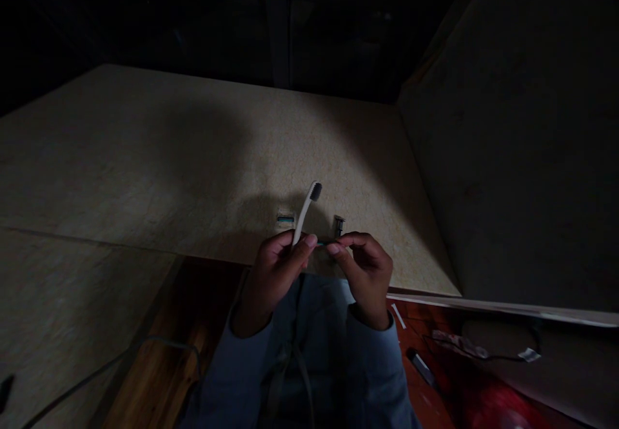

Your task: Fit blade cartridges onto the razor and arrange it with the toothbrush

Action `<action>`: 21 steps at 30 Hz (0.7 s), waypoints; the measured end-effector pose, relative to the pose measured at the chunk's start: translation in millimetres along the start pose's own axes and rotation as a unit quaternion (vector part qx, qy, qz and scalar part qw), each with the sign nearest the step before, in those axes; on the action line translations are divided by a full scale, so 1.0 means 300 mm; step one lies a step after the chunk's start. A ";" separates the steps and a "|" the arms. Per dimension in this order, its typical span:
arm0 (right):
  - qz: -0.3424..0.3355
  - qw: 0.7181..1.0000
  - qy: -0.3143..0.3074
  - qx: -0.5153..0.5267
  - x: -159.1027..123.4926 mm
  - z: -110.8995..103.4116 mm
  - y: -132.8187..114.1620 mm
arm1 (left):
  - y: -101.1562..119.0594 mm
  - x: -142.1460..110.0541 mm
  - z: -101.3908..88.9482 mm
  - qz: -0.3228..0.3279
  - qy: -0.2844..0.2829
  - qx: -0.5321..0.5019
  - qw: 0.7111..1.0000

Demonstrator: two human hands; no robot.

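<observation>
Lying near the left hand (pixel 278 264), a case (pixel 285 226) seemingly holds something teal (pixel 285 219).

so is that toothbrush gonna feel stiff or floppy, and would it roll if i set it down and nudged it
The toothbrush is probably stiff: its handle stands up from the left hand without drooping. It looks slim, so likely light. Nudged, it may rock rather than roll freely, given its bent neck and side bristles.
</observation>
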State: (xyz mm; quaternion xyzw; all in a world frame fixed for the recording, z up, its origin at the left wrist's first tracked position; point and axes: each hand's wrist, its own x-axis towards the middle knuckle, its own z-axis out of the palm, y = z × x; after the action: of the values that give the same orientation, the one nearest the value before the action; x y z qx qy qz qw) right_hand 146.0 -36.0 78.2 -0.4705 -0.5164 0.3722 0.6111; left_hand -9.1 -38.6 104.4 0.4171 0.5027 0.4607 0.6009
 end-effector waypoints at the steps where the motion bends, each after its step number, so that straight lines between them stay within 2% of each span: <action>1: 0.011 1.000 0.000 0.006 0.001 -0.001 -0.002 | -0.002 0.002 0.004 0.003 0.007 -0.005 1.000; 7: 0.058 0.996 -0.015 0.061 0.004 -0.013 -0.001 | 0.000 0.008 0.032 -0.006 0.028 -0.066 0.997; 12: 0.090 0.983 -0.088 0.136 0.000 -0.033 0.014 | 0.005 0.006 0.045 -0.022 -0.011 -0.103 0.994; 17: 0.122 0.961 -0.161 0.191 0.000 -0.035 0.032 | 0.000 0.002 0.040 -0.013 -0.059 -0.075 0.995; 21: 0.113 0.950 -0.199 0.213 -0.001 -0.032 0.047 | -0.001 -0.001 0.029 -0.008 -0.086 -0.045 0.995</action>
State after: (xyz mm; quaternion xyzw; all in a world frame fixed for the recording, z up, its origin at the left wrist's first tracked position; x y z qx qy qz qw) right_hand 155.8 -34.2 64.3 -0.3009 -0.4797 0.6265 0.5356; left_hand -0.5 -39.4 105.4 0.4237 0.4317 0.4402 0.6636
